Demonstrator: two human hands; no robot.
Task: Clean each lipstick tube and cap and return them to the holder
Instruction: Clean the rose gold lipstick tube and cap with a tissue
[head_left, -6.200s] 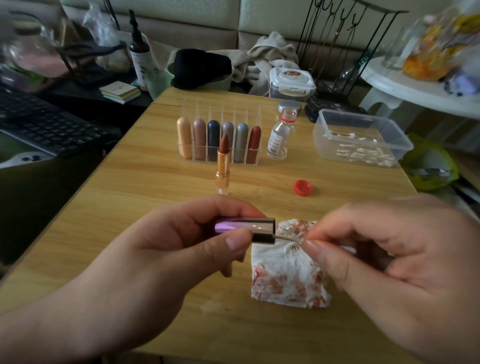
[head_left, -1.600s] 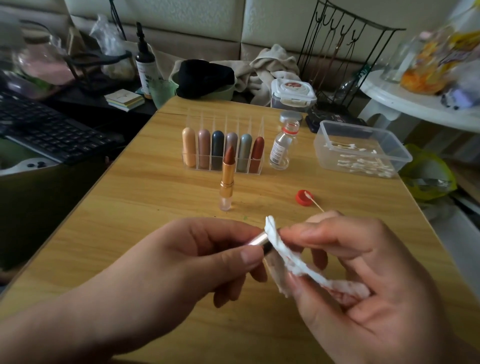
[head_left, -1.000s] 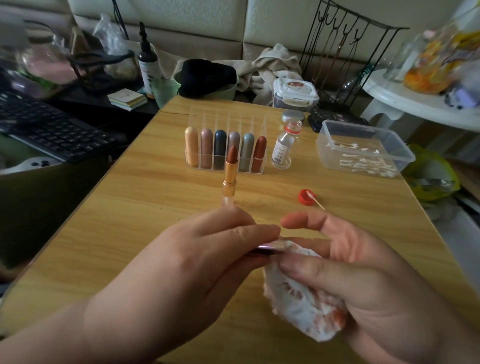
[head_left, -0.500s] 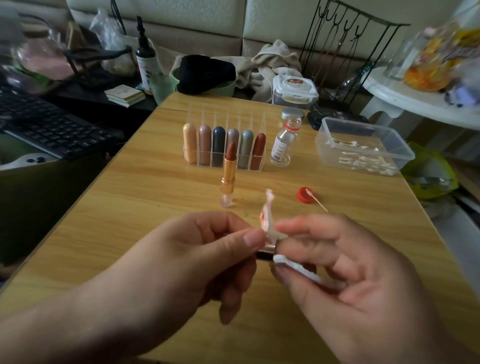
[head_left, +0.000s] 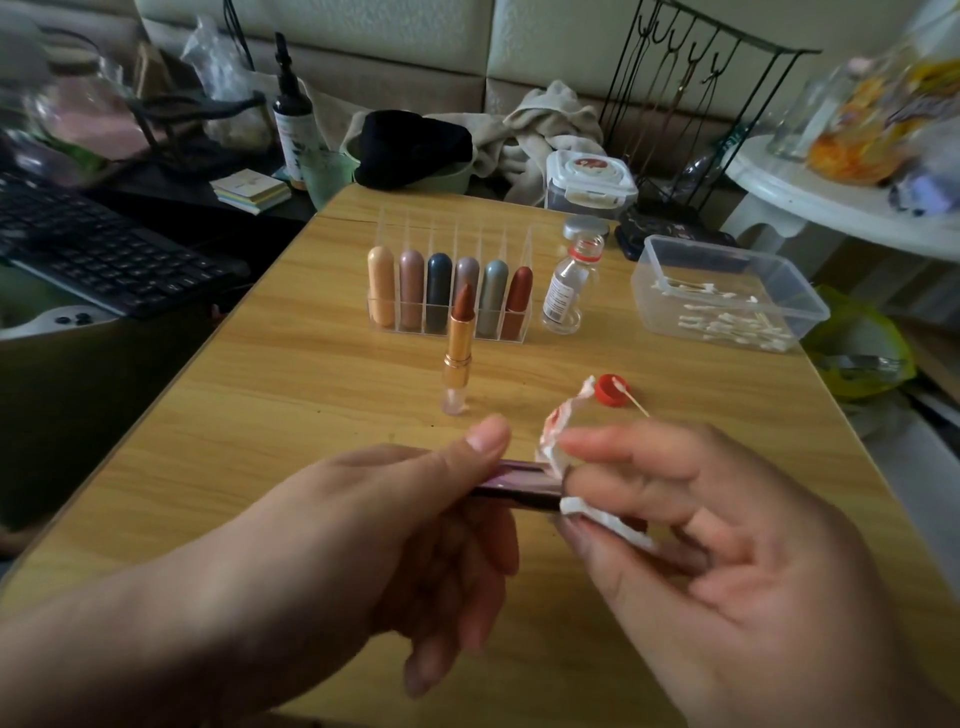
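My left hand (head_left: 395, 530) grips a shiny purple lipstick cap (head_left: 519, 480), held level over the table. My right hand (head_left: 696, 551) pinches a stained white tissue (head_left: 556, 447) wrapped round the cap's open right end. An uncapped lipstick tube (head_left: 458, 348), gold with a reddish-brown bullet, stands upright on the wooden table (head_left: 291, 395) just in front of the clear holder (head_left: 452, 280). Several capped lipsticks of different colours stand in the holder's slots.
A small glass bottle (head_left: 569, 288) stands right of the holder; its red cap (head_left: 610, 389) lies nearer with a cotton swab (head_left: 631, 399) resting on it. A clear box of swabs (head_left: 727, 293) sits at the right. A keyboard (head_left: 98, 249) lies off the table's left.
The swab I was working into the cap now rests on the red bottle cap. My right hand took up the tissue and keeps rubbing it around the cap's open end.
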